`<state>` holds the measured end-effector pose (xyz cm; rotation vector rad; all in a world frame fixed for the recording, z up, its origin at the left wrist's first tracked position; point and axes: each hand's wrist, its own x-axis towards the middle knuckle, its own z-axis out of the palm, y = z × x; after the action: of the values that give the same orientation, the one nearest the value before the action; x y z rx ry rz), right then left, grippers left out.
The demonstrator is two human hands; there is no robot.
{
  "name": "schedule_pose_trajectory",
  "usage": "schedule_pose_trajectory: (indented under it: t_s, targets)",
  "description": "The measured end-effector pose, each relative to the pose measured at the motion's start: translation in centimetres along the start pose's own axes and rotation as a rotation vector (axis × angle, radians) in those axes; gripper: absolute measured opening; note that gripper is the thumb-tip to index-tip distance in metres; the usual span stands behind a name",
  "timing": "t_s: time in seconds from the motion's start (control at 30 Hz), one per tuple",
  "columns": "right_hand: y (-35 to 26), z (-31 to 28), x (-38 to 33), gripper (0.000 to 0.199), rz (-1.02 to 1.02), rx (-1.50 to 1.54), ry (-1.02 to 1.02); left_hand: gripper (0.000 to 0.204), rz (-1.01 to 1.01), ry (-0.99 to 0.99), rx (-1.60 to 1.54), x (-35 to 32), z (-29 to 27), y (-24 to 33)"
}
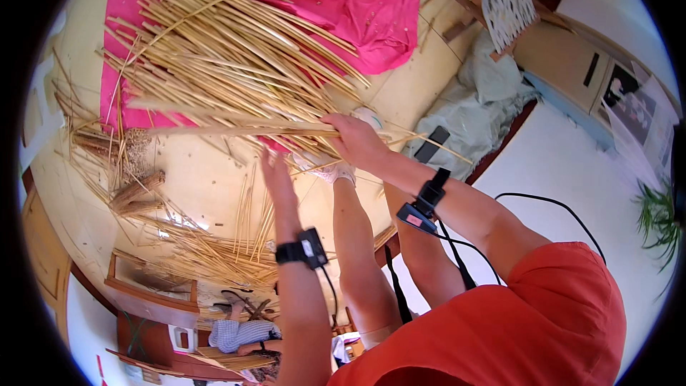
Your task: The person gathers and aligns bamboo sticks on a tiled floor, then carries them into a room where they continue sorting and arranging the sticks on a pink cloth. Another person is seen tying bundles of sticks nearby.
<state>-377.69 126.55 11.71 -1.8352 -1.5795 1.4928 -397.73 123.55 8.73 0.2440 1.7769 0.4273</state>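
My right hand (357, 144) is closed round the right end of a few long pale stalks (236, 130), which stretch leftward and blur toward their far end. Just below them, my left hand (277, 175) is raised with its fingers extended, holding nothing that I can see. Beyond both hands a thick heap of straw-coloured stalks (214, 57) lies on a bright pink cloth (386, 7). Some stalk ends stick out to the right, past my right hand. Bands with small dark devices sit on both wrists.
Tied stalk bundles (139, 189) and loose stalks (214, 250) litter the tiled floor at left. A woven-seat stool (509, 4) and grey plastic sheeting (471, 93) are at far right. A black phone-like object (431, 144) lies near my right forearm. Another person (243, 334) sits at lower left.
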Motion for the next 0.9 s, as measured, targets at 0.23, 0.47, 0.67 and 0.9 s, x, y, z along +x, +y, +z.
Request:
schedule_pose_trajectory:
  t_s: [0.23,0.47,0.67,0.9]
  targets:
    - [-7.8,-3.1,3.5,0.044,-0.124,0.198,0.082,0.047,-0.259,-0.114,0.035,-14.4,1.2,-5.0]
    - [-3.8,-3.9,6.6,0.044,-0.013,0.003,0.383,0.039,-0.227,-0.063,0.218,-18.4,-0.6,-5.9]
    - [18.0,-3.5,-1.0,0.024,0.297,-0.588,-0.209,0.034,0.158,-0.273,0.579,-23.8,1.7,-6.0]
    - [27.9,1.8,-7.9,0.026,0.484,-0.666,-0.598,0.034,0.366,-0.320,0.959,-28.1,-3.0,-4.1]
